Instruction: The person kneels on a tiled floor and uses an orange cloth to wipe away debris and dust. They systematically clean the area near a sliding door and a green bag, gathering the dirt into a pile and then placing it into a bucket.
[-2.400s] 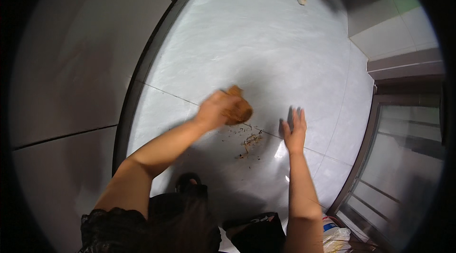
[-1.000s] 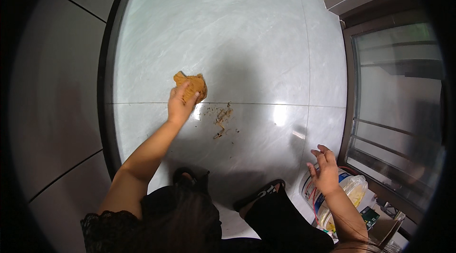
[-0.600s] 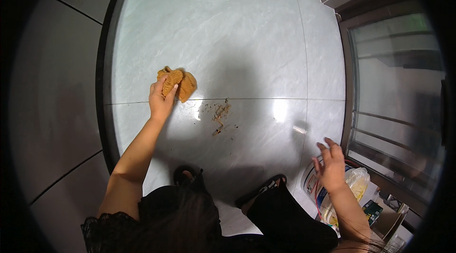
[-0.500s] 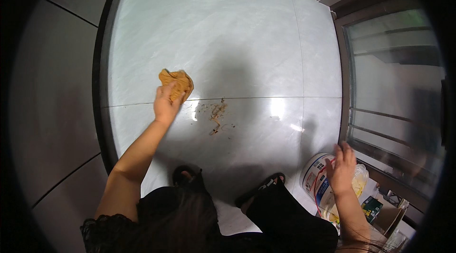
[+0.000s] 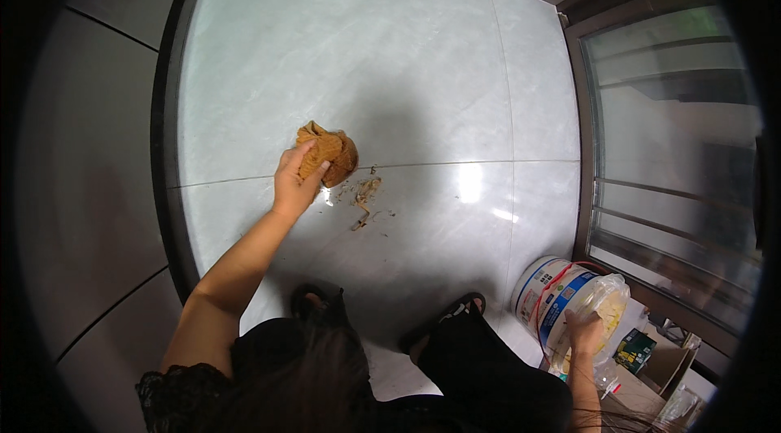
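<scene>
A crumpled brown cloth is gripped in my left hand, thumb on its near side. The cloth is raised at the floor's grout line, just left of a small heap of brownish debris with scattered bits around it. At the lower right, my right hand is closed at the rim of a white and blue bucket, and some of its fingertips are hidden. A clear plastic bag lines the bucket, with yellowish scraps inside. The bucket has a red handle.
Pale glossy floor tiles spread ahead. A dark-framed glass door borders the right side, and grey panels with a dark edge border the left. Beside the bucket are a dark green box and an open cardboard box. My sandalled feet stand near the debris.
My left hand has moved right with the cloth, closer to the debris. My right hand has come down from above the bucket to its rim, its fingers now closed.
</scene>
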Action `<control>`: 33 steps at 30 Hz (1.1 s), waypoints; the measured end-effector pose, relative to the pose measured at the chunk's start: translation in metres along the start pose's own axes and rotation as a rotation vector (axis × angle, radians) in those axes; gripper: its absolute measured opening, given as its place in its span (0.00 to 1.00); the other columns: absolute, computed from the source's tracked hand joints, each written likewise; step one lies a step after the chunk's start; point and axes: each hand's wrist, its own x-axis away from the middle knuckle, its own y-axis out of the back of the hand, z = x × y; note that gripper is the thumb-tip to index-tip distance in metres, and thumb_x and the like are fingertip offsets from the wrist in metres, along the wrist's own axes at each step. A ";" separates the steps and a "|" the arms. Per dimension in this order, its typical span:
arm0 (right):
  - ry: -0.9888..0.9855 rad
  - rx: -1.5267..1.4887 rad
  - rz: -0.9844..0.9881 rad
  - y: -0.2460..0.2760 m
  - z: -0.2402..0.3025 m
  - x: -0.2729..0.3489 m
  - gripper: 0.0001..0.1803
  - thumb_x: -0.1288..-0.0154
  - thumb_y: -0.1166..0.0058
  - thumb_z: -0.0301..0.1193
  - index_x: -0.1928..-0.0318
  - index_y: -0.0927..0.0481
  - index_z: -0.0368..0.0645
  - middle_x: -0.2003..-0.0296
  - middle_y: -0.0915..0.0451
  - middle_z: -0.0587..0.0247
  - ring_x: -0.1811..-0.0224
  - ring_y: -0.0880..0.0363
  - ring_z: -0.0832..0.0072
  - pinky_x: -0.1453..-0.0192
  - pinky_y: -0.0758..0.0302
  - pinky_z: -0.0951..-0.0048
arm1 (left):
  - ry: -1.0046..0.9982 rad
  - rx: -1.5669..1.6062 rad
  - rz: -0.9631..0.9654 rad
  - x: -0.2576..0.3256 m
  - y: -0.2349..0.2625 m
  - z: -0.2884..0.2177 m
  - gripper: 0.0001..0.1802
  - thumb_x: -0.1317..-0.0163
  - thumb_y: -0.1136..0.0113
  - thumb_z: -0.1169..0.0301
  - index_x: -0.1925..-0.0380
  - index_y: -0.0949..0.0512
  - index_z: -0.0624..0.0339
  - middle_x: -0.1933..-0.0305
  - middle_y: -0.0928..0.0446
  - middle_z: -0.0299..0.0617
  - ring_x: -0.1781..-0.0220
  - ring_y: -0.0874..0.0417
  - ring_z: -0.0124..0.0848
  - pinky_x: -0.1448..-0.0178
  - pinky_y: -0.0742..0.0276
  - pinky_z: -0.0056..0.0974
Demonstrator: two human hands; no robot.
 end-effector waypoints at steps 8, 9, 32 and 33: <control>0.263 -0.077 -0.245 -0.004 0.010 0.012 0.27 0.55 0.27 0.38 0.61 0.19 0.27 0.61 0.19 0.35 0.57 0.19 0.45 0.51 0.23 0.55 | -0.183 -0.033 0.090 0.000 0.005 -0.038 0.27 0.44 0.31 0.77 0.43 0.24 0.54 0.52 0.25 0.46 0.49 0.22 0.39 0.44 0.26 0.38; 0.347 -0.068 -0.339 0.001 0.015 0.017 0.27 0.55 0.27 0.39 0.63 0.19 0.28 0.65 0.18 0.35 0.61 0.19 0.46 0.55 0.22 0.54 | -0.212 -0.032 0.126 -0.002 0.003 -0.055 0.27 0.43 0.32 0.77 0.42 0.24 0.55 0.52 0.25 0.46 0.49 0.23 0.39 0.44 0.26 0.38; 0.372 -0.302 -0.262 0.009 0.036 0.045 0.19 0.46 0.36 0.32 0.61 0.27 0.32 0.63 0.21 0.39 0.57 0.22 0.45 0.51 0.25 0.51 | -0.037 0.779 1.010 0.082 -0.208 -0.344 0.26 0.36 0.35 0.68 0.40 0.29 0.64 0.44 0.23 0.44 0.44 0.23 0.28 0.40 0.26 0.35; 0.401 -0.304 -0.247 0.010 0.042 0.043 0.19 0.46 0.36 0.31 0.61 0.27 0.32 0.63 0.21 0.39 0.58 0.22 0.45 0.51 0.25 0.51 | -0.011 0.781 0.978 0.073 -0.201 -0.337 0.27 0.36 0.35 0.67 0.40 0.29 0.64 0.45 0.23 0.44 0.45 0.23 0.28 0.41 0.25 0.35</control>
